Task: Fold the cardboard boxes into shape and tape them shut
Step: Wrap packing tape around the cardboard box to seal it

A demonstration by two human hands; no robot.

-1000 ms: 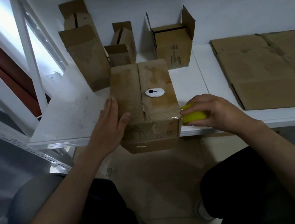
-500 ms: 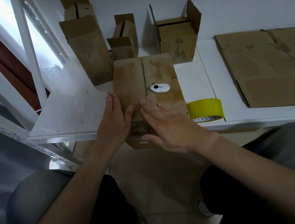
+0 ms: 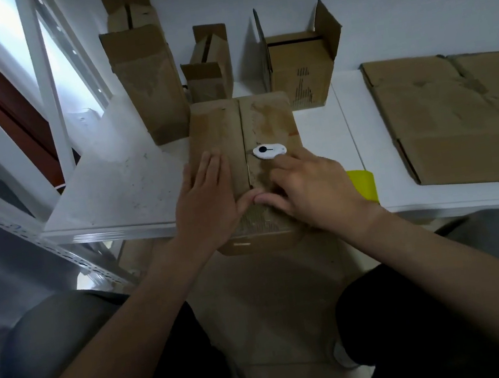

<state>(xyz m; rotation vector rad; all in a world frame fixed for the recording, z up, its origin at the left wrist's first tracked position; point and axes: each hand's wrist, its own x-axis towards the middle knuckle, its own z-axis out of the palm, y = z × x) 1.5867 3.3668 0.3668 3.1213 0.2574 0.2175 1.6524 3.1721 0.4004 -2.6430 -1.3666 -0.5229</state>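
Note:
A closed cardboard box (image 3: 226,128) lies lengthwise on the white shelf (image 3: 114,191), its near end jutting over the front edge. Both top flaps meet in a centre seam. My left hand (image 3: 208,201) lies flat on the left flap. My right hand (image 3: 309,190) presses on the right flap, fingers spread, fingertips reaching the small white cutter (image 3: 268,151) that sits on the box top. A yellow tape roll (image 3: 364,184) stands on the shelf just right of the box, half hidden behind my right hand.
Behind the box stand a tall box (image 3: 147,84), a small box (image 3: 209,72) and an open-topped box (image 3: 301,66) against the wall. Flattened cardboard sheets (image 3: 456,118) cover the shelf on the right. A white rack post (image 3: 45,89) rises on the left.
My right hand let go of the yellow tape roll, left it on the shelf, and came onto the box top, then slid forward toward the cutter. My left hand stayed on the left flap.

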